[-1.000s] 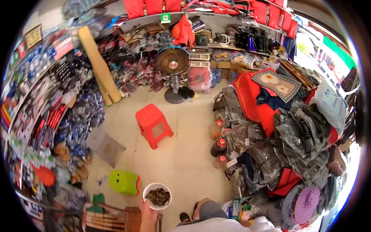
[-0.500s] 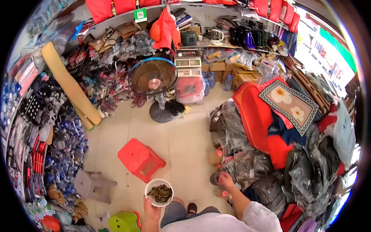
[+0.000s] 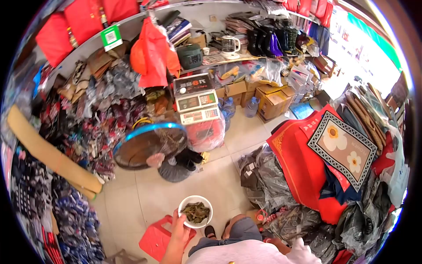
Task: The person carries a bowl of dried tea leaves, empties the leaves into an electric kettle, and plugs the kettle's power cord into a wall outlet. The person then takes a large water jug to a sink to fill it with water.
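My left hand (image 3: pixel 178 226) is closed around the side of a white bowl (image 3: pixel 194 225), thumb at its rim. Dark green-brown leaves (image 3: pixel 196 212) lie inside it. Below the bowl stands a red plastic stool (image 3: pixel 154 240) on the tiled floor, partly covered by my forearm. My right forearm (image 3: pixel 279 245) shows at the bottom, beside my grey shorts and near plastic-wrapped clothes (image 3: pixel 290 224). The fingers of my right hand cannot be made out, so whether they hold anything is hidden.
A blue-rimmed fan (image 3: pixel 151 145) stands ahead on the left, near a scale (image 3: pixel 196 101) on a wrapped stack. Piled goods line the left wall. On the right, a flower-patterned mat (image 3: pixel 343 147) and red cloth (image 3: pixel 288 160) cover heaps of bagged clothes. Cardboard boxes (image 3: pixel 274 102) stand behind.
My view has moved forward toward the fan and scale. The bowl stays in my left hand, now above the stool. My right hand has drawn back from the bottles beside the bagged clothes.
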A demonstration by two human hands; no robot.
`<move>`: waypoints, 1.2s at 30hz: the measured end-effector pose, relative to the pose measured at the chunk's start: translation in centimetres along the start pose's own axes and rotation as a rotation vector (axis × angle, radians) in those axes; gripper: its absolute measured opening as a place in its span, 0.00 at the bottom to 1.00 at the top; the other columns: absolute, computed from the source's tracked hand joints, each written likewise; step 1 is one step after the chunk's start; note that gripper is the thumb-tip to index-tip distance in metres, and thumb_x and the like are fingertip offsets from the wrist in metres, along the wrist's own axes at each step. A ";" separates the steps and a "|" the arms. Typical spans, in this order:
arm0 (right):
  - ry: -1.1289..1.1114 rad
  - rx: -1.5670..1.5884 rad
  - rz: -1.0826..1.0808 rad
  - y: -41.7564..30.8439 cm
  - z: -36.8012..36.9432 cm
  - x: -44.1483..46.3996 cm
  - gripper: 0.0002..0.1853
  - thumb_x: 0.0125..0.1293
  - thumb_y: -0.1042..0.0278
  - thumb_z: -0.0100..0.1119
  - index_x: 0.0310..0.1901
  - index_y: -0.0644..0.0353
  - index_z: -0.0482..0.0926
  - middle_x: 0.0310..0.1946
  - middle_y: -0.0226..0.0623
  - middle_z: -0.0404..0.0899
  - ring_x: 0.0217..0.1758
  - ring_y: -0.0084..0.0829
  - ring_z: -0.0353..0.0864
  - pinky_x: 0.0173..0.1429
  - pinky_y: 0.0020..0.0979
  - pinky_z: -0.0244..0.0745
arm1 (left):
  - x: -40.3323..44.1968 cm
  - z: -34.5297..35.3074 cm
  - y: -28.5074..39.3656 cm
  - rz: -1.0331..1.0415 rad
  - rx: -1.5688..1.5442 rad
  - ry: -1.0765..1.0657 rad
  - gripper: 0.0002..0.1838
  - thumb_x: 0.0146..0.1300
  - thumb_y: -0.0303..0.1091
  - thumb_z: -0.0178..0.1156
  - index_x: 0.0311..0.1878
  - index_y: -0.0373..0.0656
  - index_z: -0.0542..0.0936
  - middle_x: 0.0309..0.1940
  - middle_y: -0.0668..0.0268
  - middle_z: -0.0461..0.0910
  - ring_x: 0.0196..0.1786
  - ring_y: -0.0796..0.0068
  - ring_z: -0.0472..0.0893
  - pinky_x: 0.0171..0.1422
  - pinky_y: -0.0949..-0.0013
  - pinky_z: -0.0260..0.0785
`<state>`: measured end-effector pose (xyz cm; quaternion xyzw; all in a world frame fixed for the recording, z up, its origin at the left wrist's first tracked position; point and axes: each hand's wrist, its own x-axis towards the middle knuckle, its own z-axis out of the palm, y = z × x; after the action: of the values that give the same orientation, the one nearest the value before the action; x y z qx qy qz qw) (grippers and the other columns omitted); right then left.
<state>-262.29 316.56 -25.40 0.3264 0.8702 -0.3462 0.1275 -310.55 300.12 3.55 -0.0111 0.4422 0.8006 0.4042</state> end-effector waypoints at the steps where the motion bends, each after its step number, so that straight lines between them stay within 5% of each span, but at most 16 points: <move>1: -0.079 0.102 0.247 -0.3 -1.6 0.7 0.10 0.53 0.64 0.50 0.24 0.61 0.77 0.25 0.51 0.76 0.28 0.46 0.77 0.32 0.41 0.71 | 3.8 1.3 0.6 -0.028 0.010 -0.038 0.21 0.59 0.29 0.46 0.57 0.46 0.60 0.52 0.61 0.67 0.55 0.67 0.69 0.55 0.60 0.68; 5: -0.181 0.293 0.670 0.6 -6.8 8.1 0.12 0.54 0.62 0.49 0.25 0.61 0.77 0.26 0.50 0.76 0.30 0.44 0.77 0.34 0.40 0.71 | 17.5 8.3 1.3 -0.037 0.043 -0.078 0.21 0.59 0.29 0.47 0.57 0.45 0.60 0.51 0.63 0.67 0.54 0.69 0.70 0.56 0.63 0.67; 6: -0.181 0.300 0.666 0.8 -8.6 11.0 0.13 0.54 0.61 0.49 0.25 0.62 0.77 0.26 0.50 0.76 0.30 0.44 0.77 0.35 0.39 0.71 | 20.5 10.3 1.2 -0.014 0.022 -0.119 0.26 0.57 0.32 0.51 0.60 0.44 0.58 0.54 0.59 0.66 0.58 0.63 0.68 0.59 0.59 0.65; 13: 0.056 0.367 0.548 -0.3 -32.2 40.2 0.16 0.57 0.57 0.48 0.28 0.63 0.78 0.28 0.49 0.78 0.33 0.42 0.78 0.39 0.37 0.72 | 36.2 22.6 1.4 -0.110 -0.172 -0.082 0.20 0.58 0.27 0.49 0.55 0.45 0.62 0.52 0.60 0.68 0.55 0.66 0.71 0.57 0.61 0.68; 14: 0.320 0.449 0.259 0.3 -35.6 46.1 0.16 0.58 0.57 0.48 0.27 0.63 0.76 0.25 0.48 0.76 0.31 0.42 0.78 0.38 0.39 0.71 | 38.1 24.2 1.9 -0.096 -0.150 -0.092 0.19 0.58 0.27 0.49 0.54 0.44 0.62 0.51 0.59 0.68 0.55 0.65 0.71 0.57 0.60 0.68; 15: 0.491 0.654 0.092 6.0 -34.8 54.8 0.10 0.59 0.63 0.49 0.25 0.59 0.73 0.14 0.28 0.67 0.18 0.24 0.69 0.22 0.28 0.65 | 40.3 25.8 2.6 -0.076 -0.124 -0.106 0.18 0.58 0.27 0.49 0.53 0.44 0.62 0.51 0.59 0.68 0.55 0.64 0.71 0.58 0.60 0.67; 16: 0.376 0.551 0.110 0.5 -44.4 57.7 0.13 0.58 0.60 0.49 0.32 0.63 0.75 0.18 0.40 0.74 0.22 0.35 0.76 0.31 0.34 0.71 | 42.6 26.6 2.8 -0.043 -0.106 -0.101 0.19 0.58 0.27 0.50 0.53 0.42 0.62 0.51 0.58 0.68 0.55 0.64 0.71 0.58 0.58 0.67; 20: 0.509 0.738 -0.089 -8.1 -64.4 71.3 0.10 0.63 0.66 0.49 0.40 0.63 0.74 0.23 0.27 0.71 0.24 0.18 0.71 0.28 0.22 0.68 | 52.1 29.1 3.1 -0.016 -0.105 -0.046 0.20 0.58 0.28 0.49 0.54 0.41 0.61 0.51 0.58 0.68 0.55 0.63 0.71 0.58 0.59 0.67; 27: 0.546 0.573 -0.256 -15.5 -89.2 88.5 0.13 0.60 0.68 0.53 0.45 0.62 0.74 0.28 0.33 0.76 0.28 0.21 0.74 0.33 0.25 0.70 | 69.4 36.9 5.3 -0.037 -0.114 -0.077 0.20 0.60 0.30 0.49 0.56 0.45 0.61 0.53 0.63 0.68 0.56 0.69 0.70 0.60 0.64 0.64; 36: 0.704 0.267 -0.434 -20.6 -105.4 111.2 0.16 0.57 0.63 0.56 0.46 0.55 0.74 0.40 0.40 0.75 0.35 0.37 0.78 0.42 0.35 0.72 | 81.8 45.6 5.9 0.177 -0.136 0.081 0.27 0.59 0.32 0.51 0.61 0.45 0.57 0.57 0.60 0.65 0.59 0.61 0.66 0.62 0.57 0.61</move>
<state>-359.28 430.94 12.20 0.2475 0.8568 -0.3419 -0.2961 -353.95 383.26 4.73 -0.0317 0.4020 0.8602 0.3121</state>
